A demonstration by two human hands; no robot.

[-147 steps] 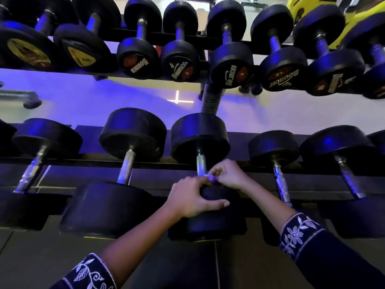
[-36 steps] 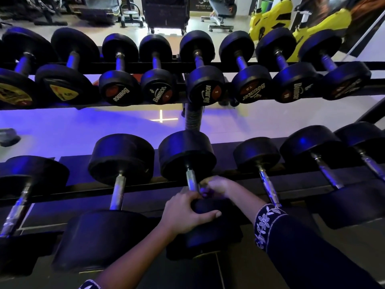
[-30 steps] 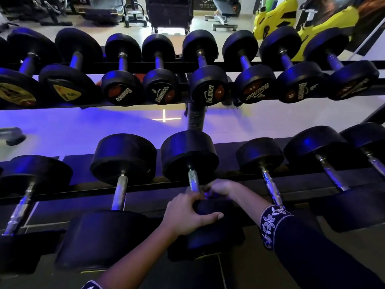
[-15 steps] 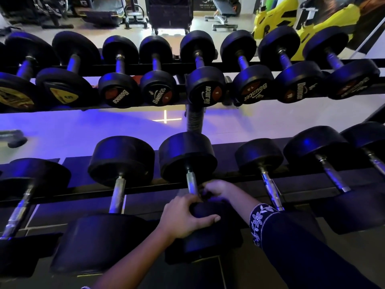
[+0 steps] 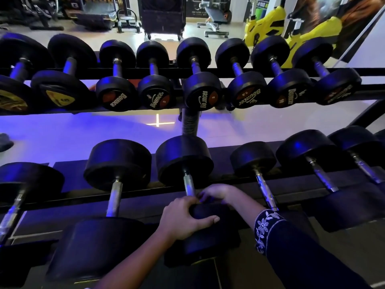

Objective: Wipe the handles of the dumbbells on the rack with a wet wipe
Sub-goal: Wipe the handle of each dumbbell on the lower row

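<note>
- I see the middle dumbbell (image 5: 184, 161) on the lower tier of the rack (image 5: 145, 190), at 6 o'clock in my view. Its handle (image 5: 188, 183) points toward 12.
- The left hand (image 5: 183, 219) grips the dumbbell's near head, fingers curled over the top and thumb laid along it.
- The right hand (image 5: 216, 192), at 1 o'clock from the left, curls its fingers tightly round the handle's near end.
- I cannot make out the wet wipe under those fingers.

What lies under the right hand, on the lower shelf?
The right hand covers the near end of the middle dumbbell's handle. Any wet wipe is hidden beneath the hand.
</note>
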